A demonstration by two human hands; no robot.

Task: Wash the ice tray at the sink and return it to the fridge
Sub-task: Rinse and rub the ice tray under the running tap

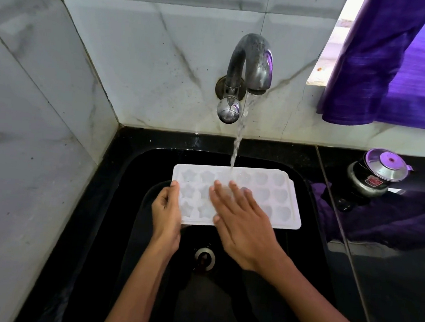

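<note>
Your right hand [242,221] lies flat, fingers straight, on the ice tray [274,198] over the black sink [133,180]; your left hand [166,213] grips its left edge under the tap's [252,62] stream.

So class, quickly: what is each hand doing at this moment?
Left hand: grips the left edge of the white plastic ice tray.
Right hand: open, straight fingers resting on the tray under the running water.
</note>
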